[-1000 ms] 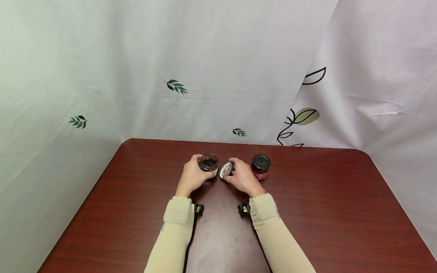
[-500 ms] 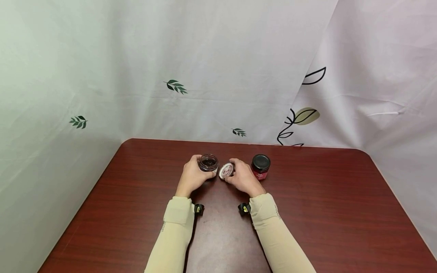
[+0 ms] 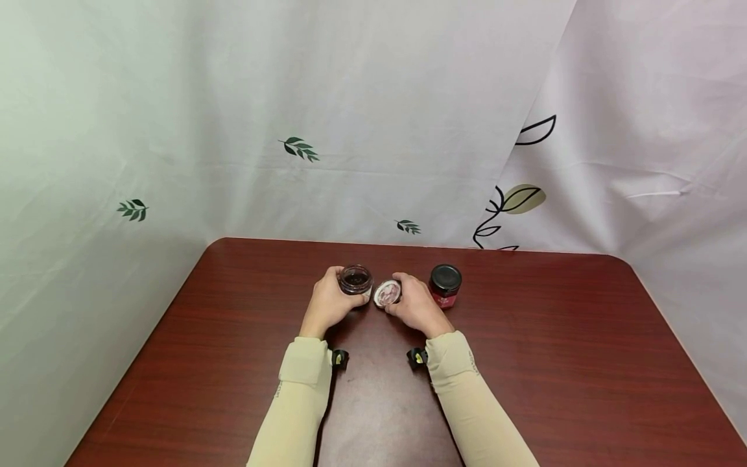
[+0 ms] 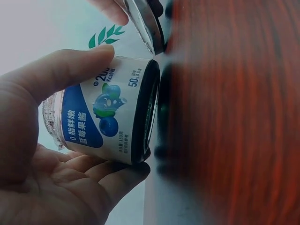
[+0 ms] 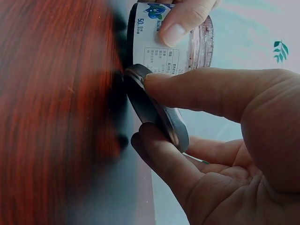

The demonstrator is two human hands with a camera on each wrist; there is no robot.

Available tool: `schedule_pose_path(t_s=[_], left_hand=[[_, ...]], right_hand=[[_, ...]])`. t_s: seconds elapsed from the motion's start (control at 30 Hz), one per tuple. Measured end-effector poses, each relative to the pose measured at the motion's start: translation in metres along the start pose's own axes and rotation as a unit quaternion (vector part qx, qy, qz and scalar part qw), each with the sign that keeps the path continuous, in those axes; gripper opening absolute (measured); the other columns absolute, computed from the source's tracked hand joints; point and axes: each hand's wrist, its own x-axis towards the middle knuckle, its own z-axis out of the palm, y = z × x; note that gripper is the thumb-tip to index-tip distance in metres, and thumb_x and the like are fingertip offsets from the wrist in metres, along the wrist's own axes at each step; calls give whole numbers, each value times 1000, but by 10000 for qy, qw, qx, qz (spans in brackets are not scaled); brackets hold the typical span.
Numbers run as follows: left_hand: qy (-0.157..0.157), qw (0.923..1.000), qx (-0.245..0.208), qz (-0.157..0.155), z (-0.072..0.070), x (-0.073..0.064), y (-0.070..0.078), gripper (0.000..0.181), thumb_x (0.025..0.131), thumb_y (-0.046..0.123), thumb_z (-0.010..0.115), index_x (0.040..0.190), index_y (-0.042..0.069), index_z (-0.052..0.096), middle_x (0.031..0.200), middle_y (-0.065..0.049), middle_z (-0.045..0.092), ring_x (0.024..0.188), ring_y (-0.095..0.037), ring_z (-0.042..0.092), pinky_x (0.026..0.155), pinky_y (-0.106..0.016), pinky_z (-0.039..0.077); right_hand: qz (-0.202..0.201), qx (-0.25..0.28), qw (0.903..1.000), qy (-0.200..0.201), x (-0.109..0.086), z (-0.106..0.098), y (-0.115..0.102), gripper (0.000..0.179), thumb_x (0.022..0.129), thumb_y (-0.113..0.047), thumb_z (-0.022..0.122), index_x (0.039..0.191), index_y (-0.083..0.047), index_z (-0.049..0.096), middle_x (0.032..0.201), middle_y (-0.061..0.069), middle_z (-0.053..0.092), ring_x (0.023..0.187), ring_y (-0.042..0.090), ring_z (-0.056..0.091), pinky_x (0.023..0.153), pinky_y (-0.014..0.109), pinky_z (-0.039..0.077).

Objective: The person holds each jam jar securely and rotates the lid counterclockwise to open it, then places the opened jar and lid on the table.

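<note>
My left hand [image 3: 331, 299] grips an open glass jam jar [image 4: 101, 105] by its side, thumb across the label. Blueberries are printed on that label, and dark jam shows through the jar's mouth in the head view. Just to the right, my right hand [image 3: 416, 303] pinches the jar's lid [image 3: 388, 294] between thumb and fingers. The lid is tilted, its whitish, smeared inner face towards the head camera and its dark outer face low towards the table in the right wrist view. Lid and jar stand close side by side.
Behind my right hand stands a second jar [image 3: 445, 286] with a black lid and a red label. The reddish-brown wooden table [image 3: 560, 350] has a far edge near a white curtain [image 3: 373, 117] with leaf prints.
The lid has tipped so that more of its inner face shows to the head camera. My left hand and the jar have hardly moved.
</note>
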Motion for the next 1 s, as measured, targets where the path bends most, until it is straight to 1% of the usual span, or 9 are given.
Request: schedule_pose_path(t_s=[0.23, 0.47, 0.67, 0.9, 1.0], left_hand=[[5, 10000, 30, 2, 0, 1, 0, 76, 72, 22, 89, 133, -1, 50, 121, -21, 65, 113, -34, 62, 97, -50, 47], [61, 10000, 66, -9, 0, 0, 0, 77, 71, 23, 90, 133, 0, 50, 120, -21, 65, 113, -34, 62, 97, -49, 47], [81, 9999, 74, -1, 0, 1, 0, 77, 70, 23, 90, 132, -1, 51, 120, -21, 65, 112, -34, 62, 97, -49, 47], [137, 9998, 107, 44, -2, 0, 1, 79, 69, 24, 90, 133, -3, 51, 120, -21, 65, 112, -36, 62, 96, -50, 48], [150, 9998, 93, 29, -2, 0, 1, 79, 69, 24, 90, 133, -3, 51, 120, -21, 65, 113, -36, 62, 96, -50, 48]], right_hand=[[6, -27, 10000, -9, -1, 1, 0, 72, 78, -5, 83, 141, 3, 51, 134, 21, 59, 122, 32, 57, 100, 45, 47], [-115, -42, 9999, 18, -2, 1, 0, 69, 79, -4, 83, 141, 0, 53, 132, 20, 60, 118, 31, 59, 98, 45, 48], [-188, -56, 9998, 86, -2, 2, 1, 69, 78, -3, 82, 141, -1, 53, 133, 19, 60, 121, 31, 58, 100, 45, 47], [-428, -98, 9989, 190, -3, 2, 1, 69, 76, -1, 83, 138, 0, 55, 130, 19, 61, 120, 32, 59, 99, 45, 47], [-424, -105, 9989, 176, -3, 2, 1, 69, 76, 0, 83, 138, -1, 55, 131, 19, 61, 121, 32, 58, 100, 45, 47]])
